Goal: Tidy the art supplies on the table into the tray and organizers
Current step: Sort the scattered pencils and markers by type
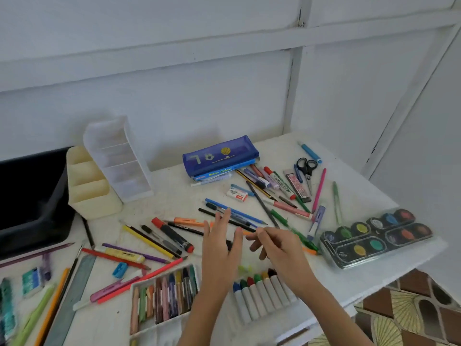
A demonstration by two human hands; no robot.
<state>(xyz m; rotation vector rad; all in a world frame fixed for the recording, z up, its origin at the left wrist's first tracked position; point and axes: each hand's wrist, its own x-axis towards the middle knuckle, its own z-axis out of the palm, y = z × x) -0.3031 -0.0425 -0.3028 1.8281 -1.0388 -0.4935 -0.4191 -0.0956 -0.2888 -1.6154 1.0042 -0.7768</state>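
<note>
The loose coloured pens and pencils [149,242] are lying scattered across the white table [174,196], centre of the frame. I am holding my left hand [219,248] above them, fingers straight and spread, gripping nothing. My right hand [279,245] is hovering just beside it, fingers loosely curled; I cannot tell whether it is pinching anything. The black plastic tray [32,196], cream compartmented organizer [89,191] and clear tiered plastic organizer [117,158] are standing at centre left. The round-pan watercolour palette [374,236] is sitting at right.
</note>
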